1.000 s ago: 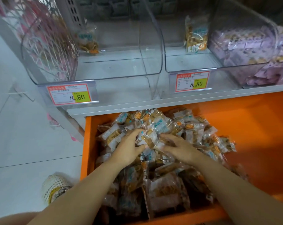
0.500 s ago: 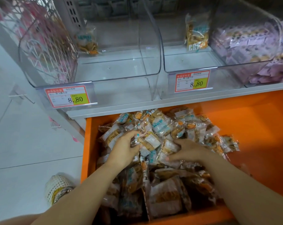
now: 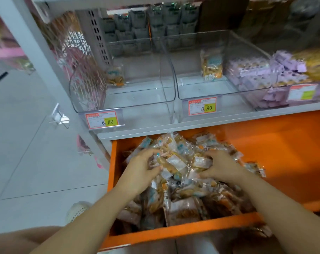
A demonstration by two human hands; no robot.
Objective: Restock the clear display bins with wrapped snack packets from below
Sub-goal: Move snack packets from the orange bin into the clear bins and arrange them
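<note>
Apparently, left hand [image 3: 142, 168], right hand [image 3: 222, 165], gripping packets [image 3: 173, 163]

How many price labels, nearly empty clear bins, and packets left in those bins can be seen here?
Price labels: 3
Nearly empty clear bins: 2
Packets left in them: 2
Total: 7

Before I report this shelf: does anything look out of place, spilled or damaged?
Nothing looks spilled or damaged. Only the left clear bin and the middle clear bin stand out: each holds one packet at its back, while the orange drawer below is heaped with packets.
</note>
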